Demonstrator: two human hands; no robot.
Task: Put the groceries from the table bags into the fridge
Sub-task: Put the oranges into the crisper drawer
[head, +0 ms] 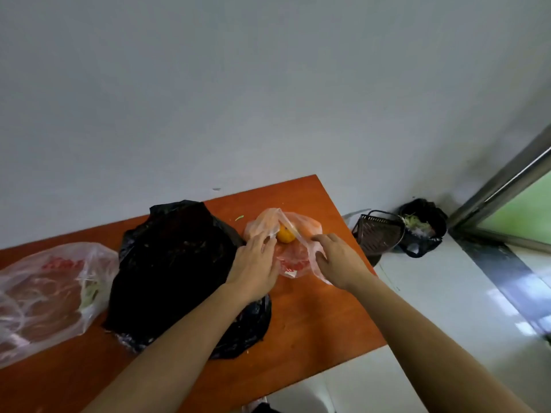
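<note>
A small clear plastic bag with red print (293,260) lies near the far right corner of the orange-brown table (313,317). An orange fruit (285,234) shows inside its mouth. My left hand (253,265) grips the bag's left edge, fingers curled into the plastic. My right hand (337,257) pinches the bag's right edge, and the mouth is stretched between both hands. A large black bag (176,263) sits in the table's middle. At the left lies a bigger clear bag (44,293) with red print and something green inside.
A white wall runs behind the table. On the floor right of the table stand a dark wire basket (378,234) and a black-lined bin (423,228) holding scraps. A metal-framed glass door (507,186) is at the far right. The fridge is out of view.
</note>
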